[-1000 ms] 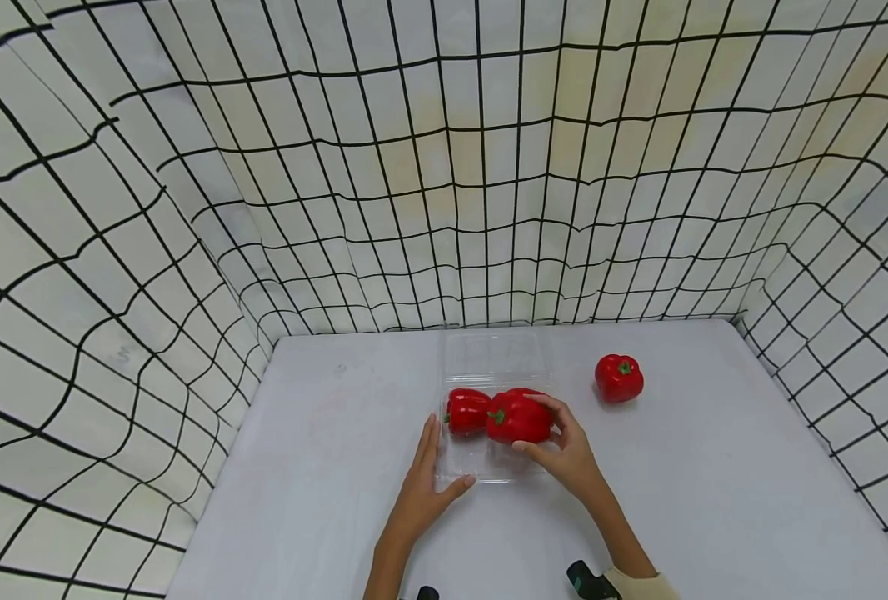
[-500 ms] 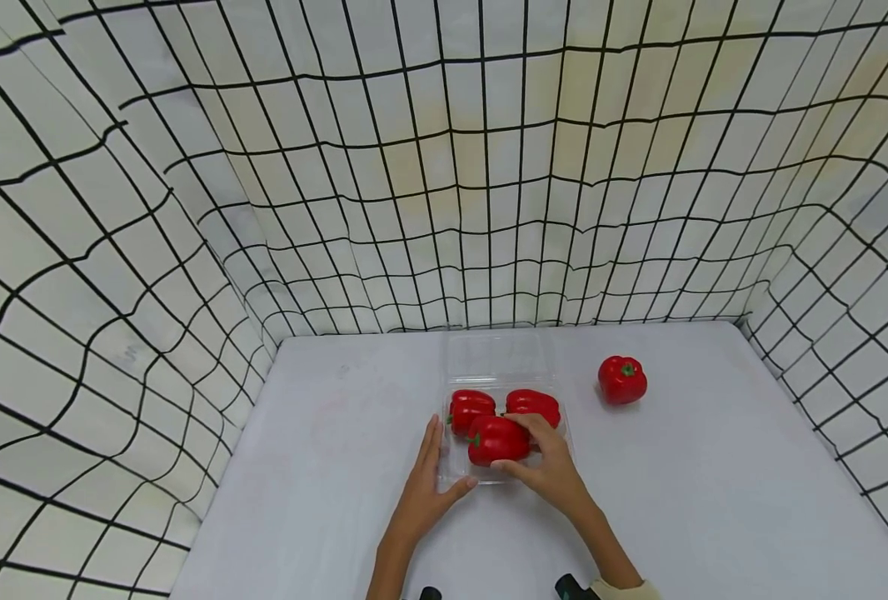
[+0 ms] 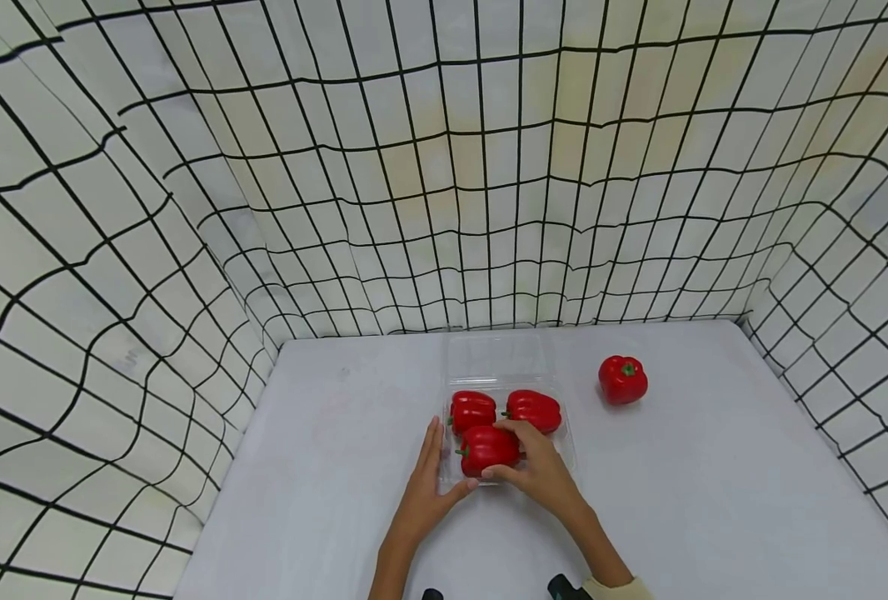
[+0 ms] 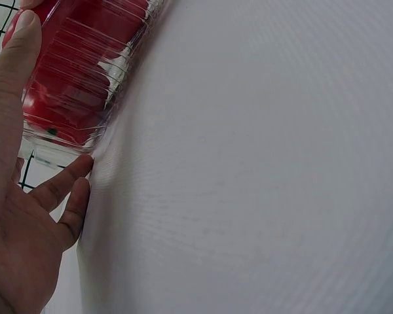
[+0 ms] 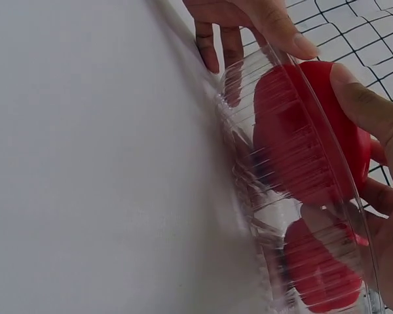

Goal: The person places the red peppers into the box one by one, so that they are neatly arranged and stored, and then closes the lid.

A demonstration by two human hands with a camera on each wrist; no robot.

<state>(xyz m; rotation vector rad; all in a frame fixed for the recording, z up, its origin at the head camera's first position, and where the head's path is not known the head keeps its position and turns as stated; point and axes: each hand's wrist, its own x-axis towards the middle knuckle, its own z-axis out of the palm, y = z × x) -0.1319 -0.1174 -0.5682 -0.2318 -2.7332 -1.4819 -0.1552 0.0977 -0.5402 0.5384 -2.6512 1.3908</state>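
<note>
In the head view, a clear plastic clamshell box (image 3: 451, 477) lies unfolded on the table with red bell peppers in its base. My right hand (image 3: 545, 475) grips one red bell pepper (image 3: 487, 451) in the front left of the base, thumb at the near side and fingers over the far side. Behind it sit a left pepper (image 3: 472, 411) and a right pepper (image 3: 536, 411). Flat along the box's left side, my left hand (image 3: 423, 493) has straight fingers, its thumb at the front edge. The right wrist view shows the gripped pepper (image 5: 351, 140) through the ribbed wall.
Another red bell pepper (image 3: 622, 380) stands on the white table (image 3: 676, 483), right of the box. The box's clear lid (image 3: 498, 357) lies behind its base. Black netting (image 3: 481, 158) over white panels encloses the back and sides.
My right hand has carried its pepper from above the back right pepper, leftward and toward me, down into the front left of the box. The left hand has stayed at the box's side.
</note>
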